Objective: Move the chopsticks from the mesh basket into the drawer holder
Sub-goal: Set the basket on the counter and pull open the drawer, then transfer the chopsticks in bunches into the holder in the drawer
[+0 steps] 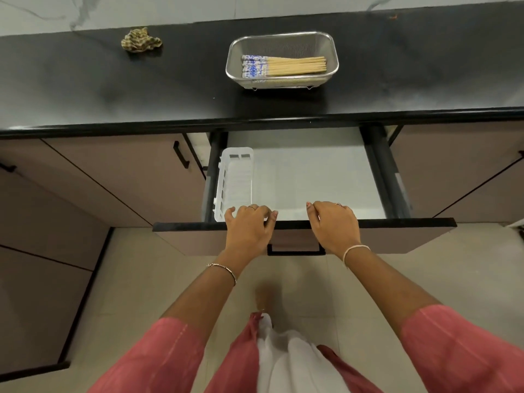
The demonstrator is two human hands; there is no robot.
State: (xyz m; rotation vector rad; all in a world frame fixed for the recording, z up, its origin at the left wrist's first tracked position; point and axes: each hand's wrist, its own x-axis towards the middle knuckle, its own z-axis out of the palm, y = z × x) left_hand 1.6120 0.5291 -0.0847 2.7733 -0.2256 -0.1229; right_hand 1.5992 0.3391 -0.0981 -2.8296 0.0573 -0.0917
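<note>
Sleeves (pixel 158 355): pink, rolled to the elbow; both forearms reach forward over the tiled floor (pixel 136 279).
Left hand (pixel 249 225): fingers curled loosely over the top edge of the drawer front, gripping nothing else.
Right hand (pixel 334 224): likewise hooked over the same edge, just right of centre; no object held.
Drawer (pixel 312 177): pulled fully out below the counter; pale liner mostly bare, wide free room to the right of the holder.
Holder (pixel 234 180): white slotted plastic tray, lying lengthwise against the drawer's left wall; empty.
Handle (pixel 296 252): black bar on the drawer front, between the wrists.
Counter (pixel 113 86): black, its front edge overhanging the drawer's rear.
Basket (pixel 282 59): steel mesh, standing on the counter above the drawer.
Chopsticks (pixel 283 66): bundled flat inside the basket, blue-patterned ends pointing left.
Cloth (pixel 141 41): crumpled, well left of the basket.
</note>
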